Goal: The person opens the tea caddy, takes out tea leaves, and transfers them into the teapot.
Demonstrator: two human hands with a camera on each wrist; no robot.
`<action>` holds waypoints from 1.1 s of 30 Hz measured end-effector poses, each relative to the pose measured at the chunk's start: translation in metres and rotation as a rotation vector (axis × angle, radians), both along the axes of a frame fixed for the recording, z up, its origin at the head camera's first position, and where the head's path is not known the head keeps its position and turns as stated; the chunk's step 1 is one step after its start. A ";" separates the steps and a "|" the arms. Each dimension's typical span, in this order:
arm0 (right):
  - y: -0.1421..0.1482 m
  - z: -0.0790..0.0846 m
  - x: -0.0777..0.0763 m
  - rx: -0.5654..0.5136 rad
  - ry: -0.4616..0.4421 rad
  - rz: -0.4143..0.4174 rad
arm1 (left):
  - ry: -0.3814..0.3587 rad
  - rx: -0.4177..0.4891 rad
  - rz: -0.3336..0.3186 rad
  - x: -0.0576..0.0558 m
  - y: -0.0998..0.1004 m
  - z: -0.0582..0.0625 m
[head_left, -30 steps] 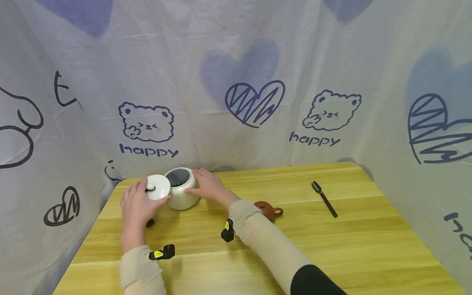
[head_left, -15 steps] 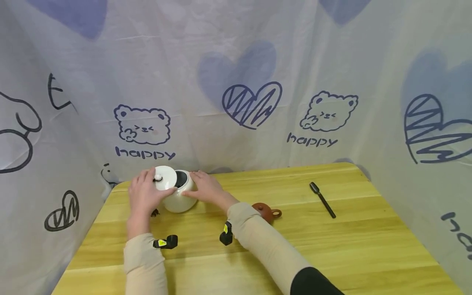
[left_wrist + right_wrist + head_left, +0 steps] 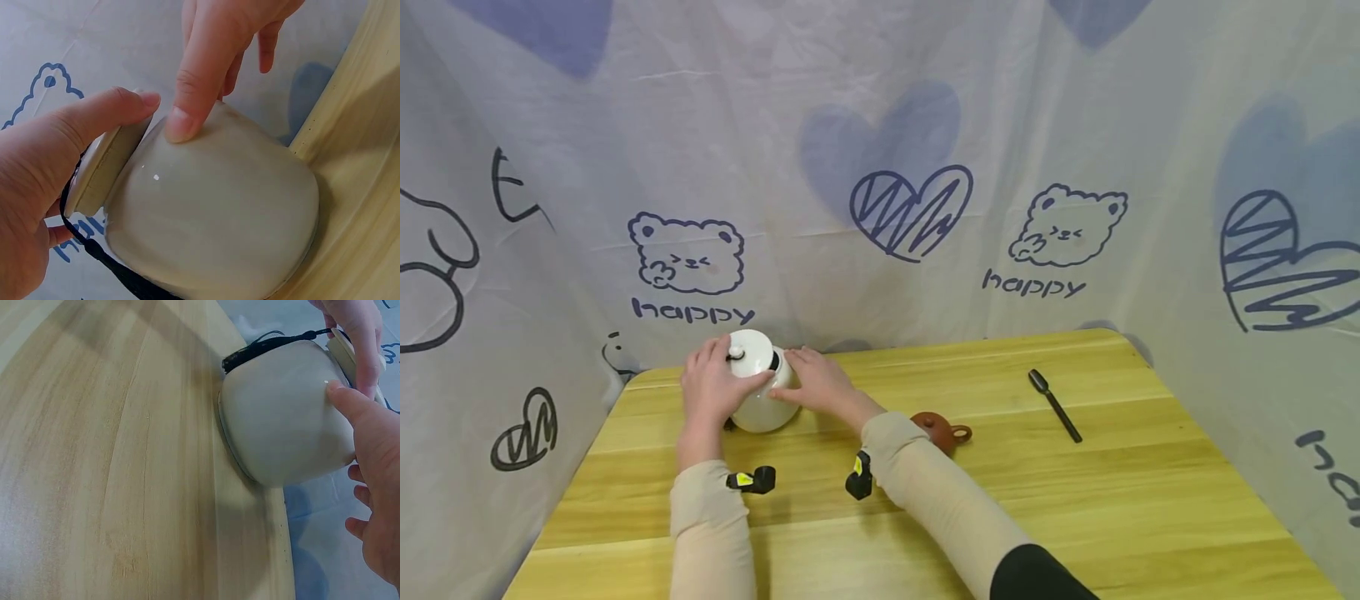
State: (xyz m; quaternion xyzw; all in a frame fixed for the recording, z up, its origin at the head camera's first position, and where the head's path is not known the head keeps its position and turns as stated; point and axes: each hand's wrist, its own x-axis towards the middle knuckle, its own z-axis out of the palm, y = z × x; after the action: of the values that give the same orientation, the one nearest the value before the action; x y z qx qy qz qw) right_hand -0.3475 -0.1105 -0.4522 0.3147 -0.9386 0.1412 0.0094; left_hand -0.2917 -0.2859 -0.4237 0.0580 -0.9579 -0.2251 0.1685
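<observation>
A glossy white ceramic jar [image 3: 765, 412] stands upright near the table's far left edge. Its round white lid [image 3: 757, 346] has a small knob with a black cord and tassel [image 3: 128, 278]. My left hand [image 3: 713, 387] grips the lid by its edge, thumb at the near side. The lid covers most of the mouth, leaving a dark sliver at the right; in the left wrist view, the lid [image 3: 115, 153] looks slightly off the rim. My right hand [image 3: 823, 383] holds the jar's right side, thumb on its front near the rim, other fingers partly hidden behind.
A reddish-brown clay teapot [image 3: 936, 429] sits partly hidden behind the right sleeve. Farther right lies a black spoon [image 3: 1055, 406] on the wooden table [image 3: 1120, 500]. A printed white curtain [image 3: 880, 283] hangs behind the table and at both sides.
My left hand has carried the lid rightward and farther back, from beside the jar to over its mouth, which now shows less. My right hand has stayed on the jar.
</observation>
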 end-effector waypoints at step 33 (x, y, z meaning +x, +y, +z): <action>0.001 -0.002 0.001 -0.005 -0.012 -0.008 | -0.027 0.066 -0.043 -0.009 0.005 -0.009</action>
State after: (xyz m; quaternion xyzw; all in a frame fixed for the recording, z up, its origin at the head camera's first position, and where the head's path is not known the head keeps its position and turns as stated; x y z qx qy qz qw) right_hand -0.3470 -0.1097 -0.4538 0.3098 -0.9396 0.1454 0.0049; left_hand -0.3006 -0.2810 -0.4328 0.0459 -0.9532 -0.2594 0.1485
